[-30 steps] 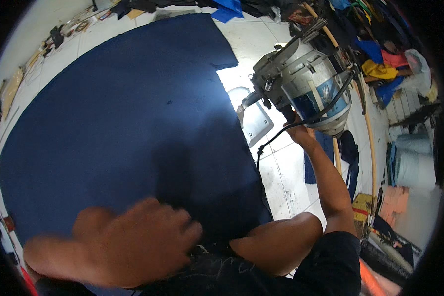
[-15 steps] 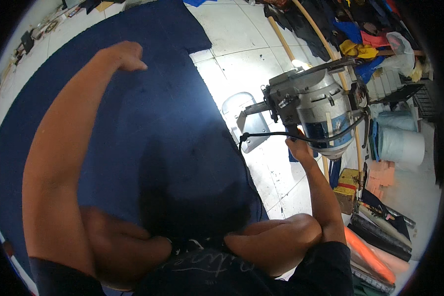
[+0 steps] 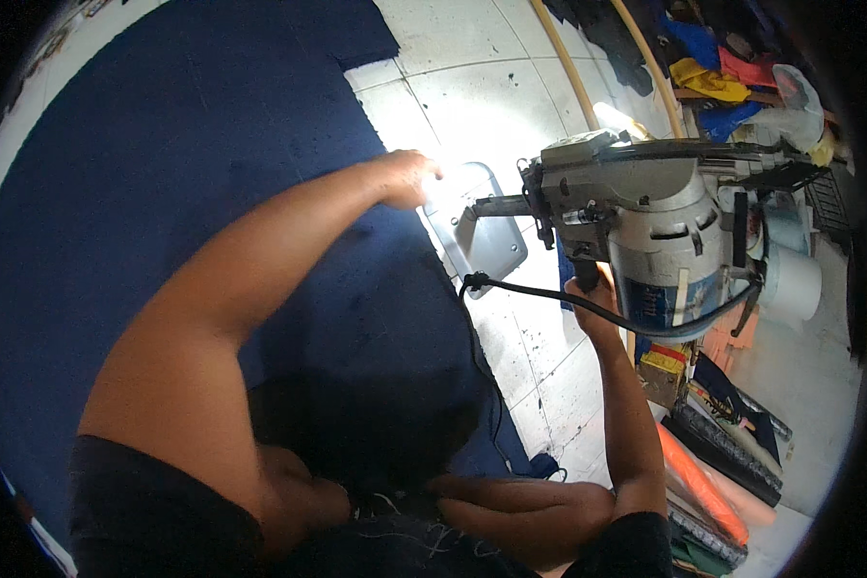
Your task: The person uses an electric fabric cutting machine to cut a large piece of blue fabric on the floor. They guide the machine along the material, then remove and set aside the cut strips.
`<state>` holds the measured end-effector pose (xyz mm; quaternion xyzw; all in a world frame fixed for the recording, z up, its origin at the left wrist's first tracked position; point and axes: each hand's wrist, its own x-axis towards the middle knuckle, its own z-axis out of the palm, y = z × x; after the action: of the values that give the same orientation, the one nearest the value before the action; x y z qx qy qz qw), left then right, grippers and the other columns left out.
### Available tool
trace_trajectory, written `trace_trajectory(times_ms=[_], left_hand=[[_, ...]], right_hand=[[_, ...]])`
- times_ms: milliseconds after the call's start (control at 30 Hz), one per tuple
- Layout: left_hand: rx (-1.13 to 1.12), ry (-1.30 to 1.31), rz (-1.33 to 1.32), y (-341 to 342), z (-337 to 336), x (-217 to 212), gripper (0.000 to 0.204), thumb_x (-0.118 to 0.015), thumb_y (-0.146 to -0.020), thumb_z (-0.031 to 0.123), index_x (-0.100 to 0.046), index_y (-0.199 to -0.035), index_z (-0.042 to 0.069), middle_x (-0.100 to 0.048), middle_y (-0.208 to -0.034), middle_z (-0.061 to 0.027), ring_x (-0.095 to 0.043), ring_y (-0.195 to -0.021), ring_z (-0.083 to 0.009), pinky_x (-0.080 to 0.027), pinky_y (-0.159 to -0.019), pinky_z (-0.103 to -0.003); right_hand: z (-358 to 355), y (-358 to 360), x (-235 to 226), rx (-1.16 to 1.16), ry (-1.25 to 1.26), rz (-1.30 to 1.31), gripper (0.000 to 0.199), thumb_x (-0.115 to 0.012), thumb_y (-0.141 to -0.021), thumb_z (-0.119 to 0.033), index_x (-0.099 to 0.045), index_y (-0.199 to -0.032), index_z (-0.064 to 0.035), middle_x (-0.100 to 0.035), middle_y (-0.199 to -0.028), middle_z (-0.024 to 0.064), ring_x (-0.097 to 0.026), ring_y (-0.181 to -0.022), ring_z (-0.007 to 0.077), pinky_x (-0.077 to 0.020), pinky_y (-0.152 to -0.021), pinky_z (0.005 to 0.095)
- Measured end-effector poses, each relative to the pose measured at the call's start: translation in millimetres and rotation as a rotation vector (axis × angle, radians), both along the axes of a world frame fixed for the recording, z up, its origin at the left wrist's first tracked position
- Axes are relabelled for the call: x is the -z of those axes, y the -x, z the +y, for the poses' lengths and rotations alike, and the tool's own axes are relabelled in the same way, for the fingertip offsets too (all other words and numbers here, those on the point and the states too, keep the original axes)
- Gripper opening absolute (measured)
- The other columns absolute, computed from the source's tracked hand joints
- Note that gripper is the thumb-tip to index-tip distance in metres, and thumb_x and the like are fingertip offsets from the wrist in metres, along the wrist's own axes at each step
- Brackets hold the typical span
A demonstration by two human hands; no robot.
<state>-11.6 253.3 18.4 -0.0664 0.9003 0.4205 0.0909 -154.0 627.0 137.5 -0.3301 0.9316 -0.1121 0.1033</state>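
A person in a dark T-shirt, bare knees folded, works over a broad navy cloth (image 3: 164, 212) spread across a white tiled floor (image 3: 462, 72). The right hand (image 3: 595, 294) is wrapped around the black handle of a heavy grey cutting machine (image 3: 660, 197), which stands to the right of the cloth with its silver base plate (image 3: 496, 252) just beside the cloth's edge. The left hand (image 3: 405, 180) reaches across to that same edge, near the plate's upper left corner, its fingers partly lost in a bright glare — whether they pinch the material or merely rest there cannot be told.

The cloth fills the left side of the view, its outer edge curving away and a squared notch showing at its upper right. A black power cord (image 3: 539, 292) loops from the machine to a knot by the plate's lower end, then trails along the cloth toward the person's knees.

Beyond the machine, two wooden poles (image 3: 570, 67) lie on the tiles near a heap of coloured fabric, a yellow piece (image 3: 708, 80) among it. At lower right — close to the right forearm — sit a yellow box (image 3: 663, 371) and several rolls, one bright orange (image 3: 703, 482).
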Motion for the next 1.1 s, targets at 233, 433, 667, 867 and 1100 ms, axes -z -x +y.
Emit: trace_trajectory(times_ms=[233,433,667,867,1100], left_hand=[[-0.124,-0.452,-0.058,30,85,29,0.054,-0.065,-0.08,0.009,-0.05,-0.132,0.006,-0.062,-0.099,-0.0131,-0.062,-0.098,-0.0272,-0.052,-0.08,-0.038],[-0.196,-0.953,-0.314,40,91,20,0.032,-0.065,-0.084,0.011,-0.057,-0.113,0.004,-0.058,-0.083,-0.0038,-0.056,-0.079,-0.0159,-0.046,-0.067,-0.031],[-0.254,-0.975,-0.395,52,98,16,0.026,-0.069,-0.084,0.015,-0.059,-0.106,0.005,-0.056,-0.077,-0.0031,-0.054,-0.075,-0.0143,-0.04,-0.061,-0.031],[-0.284,-1.053,-0.351,45,100,25,0.034,-0.067,-0.086,0.012,-0.057,-0.118,0.003,-0.057,-0.087,-0.0041,-0.054,-0.079,-0.0163,-0.042,-0.065,-0.032],[-0.274,-1.073,-0.394,46,100,30,0.048,-0.062,-0.089,0.01,-0.048,-0.134,0.003,-0.058,-0.092,-0.0052,-0.056,-0.089,-0.018,-0.045,-0.072,-0.031]], right_hand=[[2,-8,2,-0.006,0.005,0.259,0.019,-0.064,-0.082,-0.022,-0.06,-0.082,-0.0036,-0.054,-0.064,0.0039,-0.056,-0.062,0.0157,-0.0482,-0.061,0.0336],[-14,-13,-10,0.158,-0.186,0.233,0.021,-0.063,-0.078,-0.023,-0.065,-0.081,-0.0023,-0.065,-0.069,0.0112,-0.066,-0.068,0.0206,-0.0504,-0.065,0.0368],[-10,-11,-8,0.136,-0.23,0.234,0.021,-0.059,-0.079,-0.021,-0.064,-0.078,-0.0011,-0.063,-0.066,0.0125,-0.065,-0.066,0.0216,-0.0496,-0.065,0.0363],[-17,-14,-12,0.131,-0.247,0.223,0.022,-0.06,-0.08,-0.024,-0.064,-0.079,-0.0017,-0.06,-0.064,0.011,-0.061,-0.063,0.0196,-0.0489,-0.065,0.0356],[-8,-13,-9,0.152,-0.217,0.2,0.023,-0.063,-0.079,-0.024,-0.064,-0.079,-0.0014,-0.06,-0.064,0.009,-0.06,-0.062,0.018,-0.0479,-0.063,0.0347]])
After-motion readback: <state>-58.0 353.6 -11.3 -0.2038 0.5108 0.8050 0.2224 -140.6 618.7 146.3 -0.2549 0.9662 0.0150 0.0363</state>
